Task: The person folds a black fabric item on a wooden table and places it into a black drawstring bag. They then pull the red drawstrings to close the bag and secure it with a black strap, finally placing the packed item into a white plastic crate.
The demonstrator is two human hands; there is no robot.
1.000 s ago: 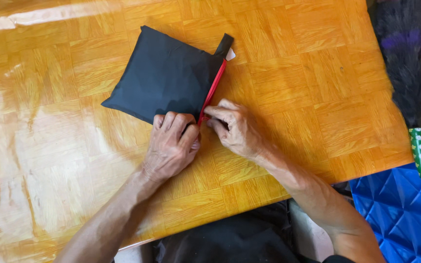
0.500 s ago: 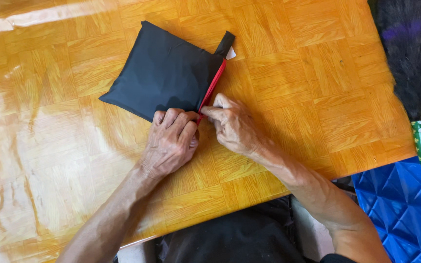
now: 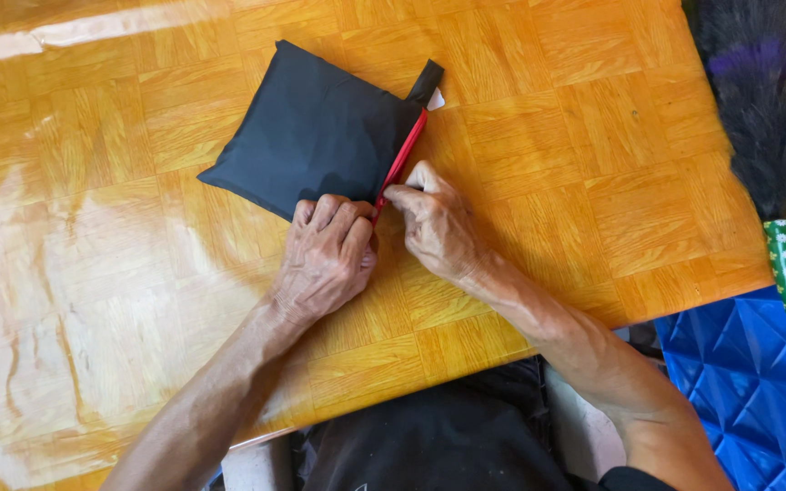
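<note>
Fingers (image 3: 343, 218) of two hands grip one black pouch (image 3: 316, 127), one red zipper (image 3: 400, 162).

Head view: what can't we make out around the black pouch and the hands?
- Zipper pull: hidden under the right hand at the near end of the red zipper.
- Near corner of the black pouch: covered by the left hand.
- Pouch contents: hidden by its fabric.
- Feather duster: top cut off by the frame edge.
- White tag: too small to read.
</note>
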